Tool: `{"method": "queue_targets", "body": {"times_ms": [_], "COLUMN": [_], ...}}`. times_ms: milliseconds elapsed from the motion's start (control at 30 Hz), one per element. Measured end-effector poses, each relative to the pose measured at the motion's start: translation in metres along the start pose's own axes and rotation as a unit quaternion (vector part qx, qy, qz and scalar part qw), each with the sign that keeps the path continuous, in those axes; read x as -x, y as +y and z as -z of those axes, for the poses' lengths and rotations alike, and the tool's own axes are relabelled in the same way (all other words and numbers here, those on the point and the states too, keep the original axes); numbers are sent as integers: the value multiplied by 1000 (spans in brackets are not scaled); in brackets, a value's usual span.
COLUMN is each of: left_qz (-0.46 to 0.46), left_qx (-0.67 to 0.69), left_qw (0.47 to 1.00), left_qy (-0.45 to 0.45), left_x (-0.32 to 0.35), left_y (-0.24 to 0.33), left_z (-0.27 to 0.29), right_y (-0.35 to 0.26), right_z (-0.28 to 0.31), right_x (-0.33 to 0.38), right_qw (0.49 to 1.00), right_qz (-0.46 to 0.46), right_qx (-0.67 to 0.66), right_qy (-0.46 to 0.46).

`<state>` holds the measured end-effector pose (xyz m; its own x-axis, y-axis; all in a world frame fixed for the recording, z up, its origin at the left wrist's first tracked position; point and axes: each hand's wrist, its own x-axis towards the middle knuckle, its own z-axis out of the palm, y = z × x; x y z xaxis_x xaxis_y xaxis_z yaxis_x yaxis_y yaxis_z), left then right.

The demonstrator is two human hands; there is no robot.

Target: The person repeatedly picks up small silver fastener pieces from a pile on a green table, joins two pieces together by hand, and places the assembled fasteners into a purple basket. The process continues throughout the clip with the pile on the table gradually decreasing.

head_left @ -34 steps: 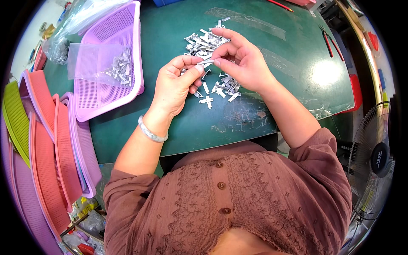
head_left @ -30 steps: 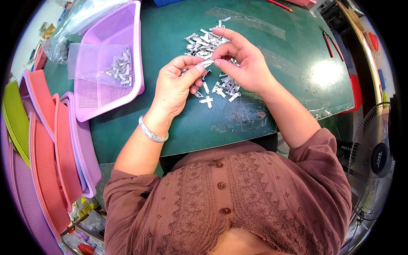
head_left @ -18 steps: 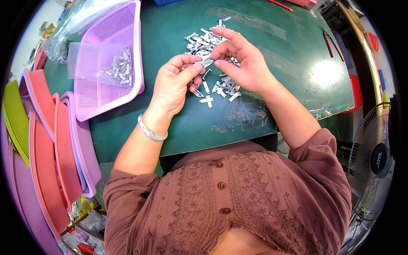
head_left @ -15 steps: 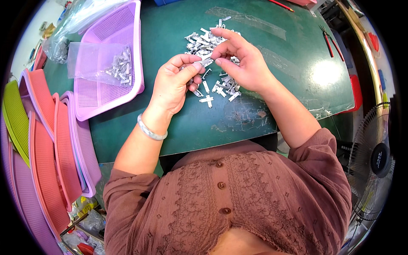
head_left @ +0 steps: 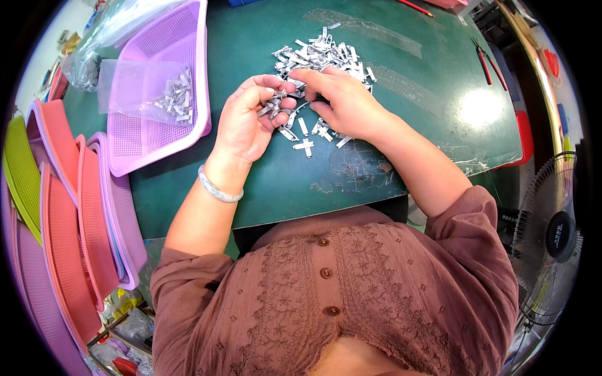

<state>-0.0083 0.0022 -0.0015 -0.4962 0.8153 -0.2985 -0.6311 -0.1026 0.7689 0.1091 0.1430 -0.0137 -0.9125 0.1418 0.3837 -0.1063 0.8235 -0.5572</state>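
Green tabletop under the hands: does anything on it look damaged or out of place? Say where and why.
The green tabletop looks damaged near its front edge: a pale, scratched patch interrupts the green. Farther back, a translucent strip, apparently tape, lies slantwise. The small silver metallic pieces lie jumbled; spilled or not is unclear.

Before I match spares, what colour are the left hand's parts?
Silvery-grey parts, clearest in the head view.

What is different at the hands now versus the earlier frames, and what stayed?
The left hand has eased slightly left and loosened its pinch on one part; a cluster of silvery parts now shows in it. Where the pinched part went is unclear. The right hand moved left, index finger lowered. The lilac basket, clear bag and pliers stayed put.
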Motion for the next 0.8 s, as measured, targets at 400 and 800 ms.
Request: {"method": "queue_targets", "body": {"times_ms": [400, 800], "left_qz": [13, -1], "left_qx": [-173, -163], "left_qw": [985, 987], "left_qy": [2, -8], "left_x": [4, 4], "left_y": [-3, -3], "left_z": [-6, -4], "right_y": [-5, -4], "right_z": [13, 16], "right_x": [1, 3], "right_qw": [994, 973], "right_qz": [4, -34], "right_qx": [-87, -221], "right_qy": [68, 63]}}
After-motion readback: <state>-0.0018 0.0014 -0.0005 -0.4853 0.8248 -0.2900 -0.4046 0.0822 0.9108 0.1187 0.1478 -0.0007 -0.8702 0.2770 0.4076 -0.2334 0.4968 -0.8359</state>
